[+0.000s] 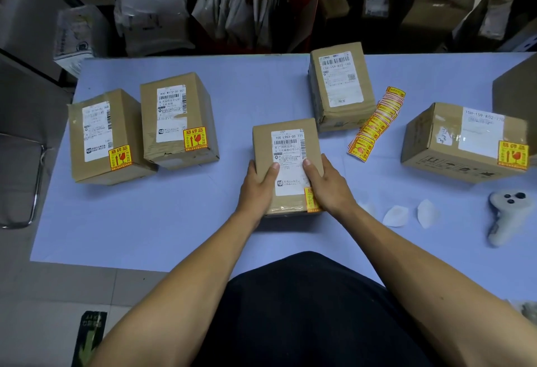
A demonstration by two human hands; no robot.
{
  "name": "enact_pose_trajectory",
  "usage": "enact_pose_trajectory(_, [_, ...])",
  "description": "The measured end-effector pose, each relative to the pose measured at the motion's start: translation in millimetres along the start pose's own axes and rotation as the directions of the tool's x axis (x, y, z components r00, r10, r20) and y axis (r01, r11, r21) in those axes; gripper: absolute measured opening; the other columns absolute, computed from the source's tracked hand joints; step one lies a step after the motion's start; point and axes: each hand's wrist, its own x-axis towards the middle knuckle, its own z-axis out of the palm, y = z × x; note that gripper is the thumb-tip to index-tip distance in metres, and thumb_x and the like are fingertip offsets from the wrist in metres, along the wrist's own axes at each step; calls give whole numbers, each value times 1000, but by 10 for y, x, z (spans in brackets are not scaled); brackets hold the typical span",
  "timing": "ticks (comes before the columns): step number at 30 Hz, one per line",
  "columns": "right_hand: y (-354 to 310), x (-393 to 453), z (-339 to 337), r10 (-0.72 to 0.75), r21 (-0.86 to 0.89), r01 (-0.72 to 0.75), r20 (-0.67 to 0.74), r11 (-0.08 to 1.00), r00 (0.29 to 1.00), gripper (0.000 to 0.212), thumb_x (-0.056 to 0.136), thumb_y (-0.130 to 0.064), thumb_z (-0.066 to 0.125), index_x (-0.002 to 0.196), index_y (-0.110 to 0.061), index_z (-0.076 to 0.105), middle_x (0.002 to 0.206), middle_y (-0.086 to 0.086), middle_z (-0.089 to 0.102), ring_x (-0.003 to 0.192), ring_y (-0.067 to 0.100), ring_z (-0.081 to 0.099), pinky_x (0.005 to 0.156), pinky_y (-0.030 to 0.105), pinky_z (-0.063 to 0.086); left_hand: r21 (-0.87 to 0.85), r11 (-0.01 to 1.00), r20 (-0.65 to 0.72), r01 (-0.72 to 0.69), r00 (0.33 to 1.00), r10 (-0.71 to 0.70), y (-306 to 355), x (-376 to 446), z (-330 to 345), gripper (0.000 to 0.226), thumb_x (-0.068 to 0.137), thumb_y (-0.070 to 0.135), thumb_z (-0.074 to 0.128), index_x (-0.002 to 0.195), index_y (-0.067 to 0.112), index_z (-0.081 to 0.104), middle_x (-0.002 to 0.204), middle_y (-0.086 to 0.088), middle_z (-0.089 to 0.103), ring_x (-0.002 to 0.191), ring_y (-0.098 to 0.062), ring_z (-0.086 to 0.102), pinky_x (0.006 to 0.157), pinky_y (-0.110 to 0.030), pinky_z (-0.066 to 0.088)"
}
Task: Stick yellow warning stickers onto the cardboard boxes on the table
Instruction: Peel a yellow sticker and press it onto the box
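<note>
Head view: left hand (258,183) and right hand (325,183) are gripping the middle cardboard box (286,145) from either side, thumbs lying on its shipping label (289,160), at the counter's (203,221) centre; a yellow warning sticker (310,199) is showing beside the right hand, and the sticker strip (374,125) is lying just right.

Even, diffuse overhead light keeps the table (203,221) bright. The background from 10 to 2 o'clock is dim and soft. Wide-angle distortion bends the edges.
</note>
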Motion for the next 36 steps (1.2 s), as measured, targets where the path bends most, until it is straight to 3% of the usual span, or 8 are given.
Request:
enact_pose_trajectory(7, [-32, -14, -11, -20, -20, 19, -6, 1000, 1000, 67, 97, -64, 30, 149, -22, 35, 140, 1, 58, 124, 25, 57, 104, 43, 44, 4, 1000, 21, 8, 1000, -8, 23, 21, -12, 42, 98, 44, 52, 135, 24, 46, 114, 7, 64, 86, 2, 63, 55, -6, 46])
enact_pose_trajectory(13, [-291, 33, 94, -43, 7, 43, -26, 999, 999, 67, 97, -63, 31, 152, -23, 32, 143, 2, 55, 129, 27, 53, 107, 42, 41, -68, 998, -10, -15, 1000, 14, 143, 129, -238, 40, 97, 39, 56, 133, 23, 50, 113, 7, 67, 89, 2, 65, 59, -6, 48])
enact_pose_trajectory(16, [-564, 182, 114, -50, 4, 50, -21, 999, 999, 70, 97, -64, 29, 152, -21, 32, 148, 4, 51, 132, 28, 49, 109, 44, 39, -92, 995, -29, -40, 999, 38, 324, 305, -413, 40, 96, 40, 58, 132, 21, 51, 115, 5, 68, 93, -1, 66, 64, -11, 50])
enact_pose_trajectory(20, [-904, 469, 61, -53, 22, 53, -5, 998, 999, 72, 98, -62, 32, 152, -16, 32, 151, 7, 47, 136, 27, 46, 111, 44, 37, -97, 994, -45, -41, 998, 36, 604, 626, -541, 43, 95, 41, 60, 129, 16, 55, 120, -2, 69, 103, -17, 67, 89, -34, 55])
enact_pose_trajectory(22, [-1044, 620, 19, -36, 33, 36, -1, 999, 999, 69, 97, -62, 33, 147, -15, 40, 146, 7, 52, 130, 27, 50, 109, 45, 39, -100, 995, -29, 1, 1000, -3, 729, 804, -580, 45, 94, 45, 60, 129, 16, 56, 121, -3, 69, 106, -19, 66, 93, -38, 54])
enact_pose_trajectory(24, [-1177, 773, -12, -14, 34, 14, -5, 999, 1000, 67, 95, -63, 34, 139, -15, 49, 138, 7, 58, 122, 27, 56, 105, 45, 43, -89, 995, 0, 39, 999, -39, 831, 984, -615, 49, 93, 49, 58, 129, 17, 56, 122, -2, 68, 108, -20, 65, 96, -40, 53])
enact_pose_trajectory(29, [-1359, 1117, 33, 15, 87, -15, 7, 996, 1000, 61, 94, -64, 36, 132, -19, 52, 130, 3, 61, 112, 22, 59, 102, 44, 46, -58, 998, -9, 39, 999, -39, 968, 1357, -702, 50, 92, 54, 57, 125, 18, 59, 117, 1, 70, 102, -18, 67, 92, -37, 55])
enact_pose_trajectory(36, [-1369, 1362, 147, -10, 69, 8, 38, 998, 999, 60, 93, -67, 34, 133, -24, 51, 127, 1, 64, 112, 23, 61, 101, 46, 47, -69, 995, -19, 66, 998, -68, 919, 1621, -778, 49, 89, 54, 61, 125, 20, 60, 115, 2, 71, 103, -17, 68, 93, -40, 55])
